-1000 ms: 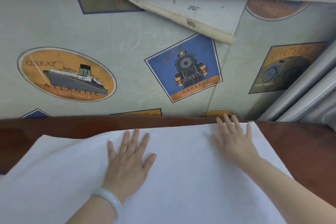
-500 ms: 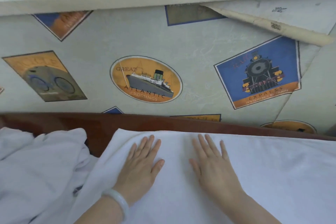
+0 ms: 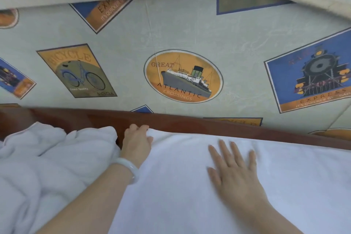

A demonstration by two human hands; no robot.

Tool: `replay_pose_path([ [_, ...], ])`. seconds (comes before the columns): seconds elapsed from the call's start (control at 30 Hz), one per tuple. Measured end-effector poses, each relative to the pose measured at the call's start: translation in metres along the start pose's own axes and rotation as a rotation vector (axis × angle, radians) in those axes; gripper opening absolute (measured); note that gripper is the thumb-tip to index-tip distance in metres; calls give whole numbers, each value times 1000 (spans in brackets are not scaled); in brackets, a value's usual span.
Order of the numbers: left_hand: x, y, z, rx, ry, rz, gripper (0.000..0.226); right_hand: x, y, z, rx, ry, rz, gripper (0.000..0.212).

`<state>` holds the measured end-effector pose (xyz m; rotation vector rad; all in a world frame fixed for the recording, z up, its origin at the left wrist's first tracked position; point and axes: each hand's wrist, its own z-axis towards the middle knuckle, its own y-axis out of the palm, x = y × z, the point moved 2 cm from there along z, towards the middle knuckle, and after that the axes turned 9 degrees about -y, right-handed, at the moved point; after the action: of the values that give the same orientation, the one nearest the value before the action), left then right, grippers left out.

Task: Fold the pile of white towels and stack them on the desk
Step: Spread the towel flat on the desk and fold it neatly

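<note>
Left hand point(image 3: 136, 142) curls at the far-left corner of the flat white cloth towel point(image 3: 180, 186), grasp unclear; right hand point(image 3: 235, 173) lies splayed mid-towel.

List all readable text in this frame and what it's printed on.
"GREAT ATLANTIC CROSSINGS": oval ship emblem
"BICYCLE", "Finest Quality", "BICYCLE": bicycle panel
"EXPRESS", "IT'S QUICKER BY" (rest blurred): train panel
"EXP", "IT'S QUICKER" (cut off): tilted panel at top
Top-right panel and far-left panel: too blurred to read
</note>
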<state>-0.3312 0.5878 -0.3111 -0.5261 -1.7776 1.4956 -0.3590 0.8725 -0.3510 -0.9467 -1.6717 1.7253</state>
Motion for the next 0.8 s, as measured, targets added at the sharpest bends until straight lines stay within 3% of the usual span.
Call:
replay_pose_path([
  [0.1,-7,-1,16,-13,-9,-89,11,-2,-1,0,-32,-6,-9,63],
  [0.23,-1,1,23,35,-65,-103,12,1,2,2,-10,0,-37,61],
  [0.3,14,3,8,169,22,26,19,1,2,2,-12,2,-30,62],
  [0.37,37,11,-27,260,223,68,31,0,1,2,-21,-3,-25,62],
  [0.47,59,45,-85,114,382,72,55,1,3,3,-17,-36,-43,64],
  [0.63,61,54,-115,-47,320,229,79,2,-11,-10,79,-85,96,75],
  [0.8,38,30,-222,37,453,76,63,-8,-27,-132,315,-35,104,58],
])
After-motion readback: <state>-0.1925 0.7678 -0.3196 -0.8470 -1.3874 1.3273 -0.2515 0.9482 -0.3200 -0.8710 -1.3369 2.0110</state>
